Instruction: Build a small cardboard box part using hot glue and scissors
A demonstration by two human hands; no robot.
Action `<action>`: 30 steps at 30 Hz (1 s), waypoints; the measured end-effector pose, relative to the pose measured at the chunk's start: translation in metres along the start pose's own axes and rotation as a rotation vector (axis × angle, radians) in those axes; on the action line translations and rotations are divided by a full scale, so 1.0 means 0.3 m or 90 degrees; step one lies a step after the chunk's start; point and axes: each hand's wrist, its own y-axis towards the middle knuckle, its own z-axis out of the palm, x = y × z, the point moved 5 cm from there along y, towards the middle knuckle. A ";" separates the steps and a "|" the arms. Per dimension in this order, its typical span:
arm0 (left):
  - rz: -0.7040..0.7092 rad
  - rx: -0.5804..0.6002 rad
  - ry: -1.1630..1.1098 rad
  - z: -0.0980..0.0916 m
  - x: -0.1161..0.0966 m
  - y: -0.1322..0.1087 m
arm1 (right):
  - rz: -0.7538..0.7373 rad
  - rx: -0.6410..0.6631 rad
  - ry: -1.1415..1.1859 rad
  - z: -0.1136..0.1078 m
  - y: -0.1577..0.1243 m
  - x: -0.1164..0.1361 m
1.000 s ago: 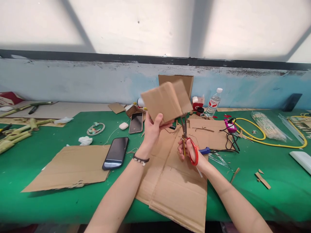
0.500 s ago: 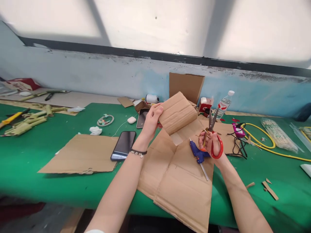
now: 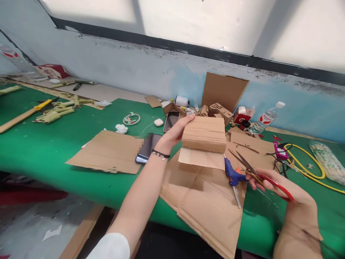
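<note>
My left hand [image 3: 179, 131] grips a bent piece of cardboard [image 3: 205, 133] by its left side, holding it above the table. Its upper part is creased and curved, and a flat flap hangs below. In my right hand [image 3: 272, 181] are red-handled scissors [image 3: 249, 165], blades slightly apart and pointing up and left, away from the cardboard. Thin strips show by my right fingers, too small to name. Just left of the scissors a blue glue gun [image 3: 233, 172] with a glue stick lies on a large cardboard sheet [image 3: 207, 212].
A phone [image 3: 148, 147] and another cardboard sheet [image 3: 105, 153] lie to the left. Behind stand a water bottle [image 3: 264, 118], a red box [image 3: 243, 114] and an upright cardboard panel [image 3: 223, 90]. A yellow cable [image 3: 318, 176] loops at right near a bag of sticks [image 3: 327, 162].
The held cardboard has turned more level, its flap now facing me. My right hand has moved right and down, tilting the scissors from upright to leftward. The camera view has shifted.
</note>
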 end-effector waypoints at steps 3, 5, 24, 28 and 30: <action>-0.047 0.009 0.015 0.010 0.027 0.012 | 0.039 0.007 -0.010 -0.016 -0.006 -0.009; -0.056 -0.001 0.018 0.012 0.035 0.014 | 0.091 0.071 -0.010 -0.008 0.004 -0.004; -0.099 0.050 0.035 0.085 0.066 0.001 | 0.242 0.642 -0.078 0.100 0.002 0.016; -0.090 0.069 0.045 0.102 0.068 -0.005 | 0.229 0.648 -0.070 0.111 0.009 0.037; -0.080 0.072 0.051 0.108 0.068 -0.008 | 0.232 0.653 -0.067 0.114 0.009 0.036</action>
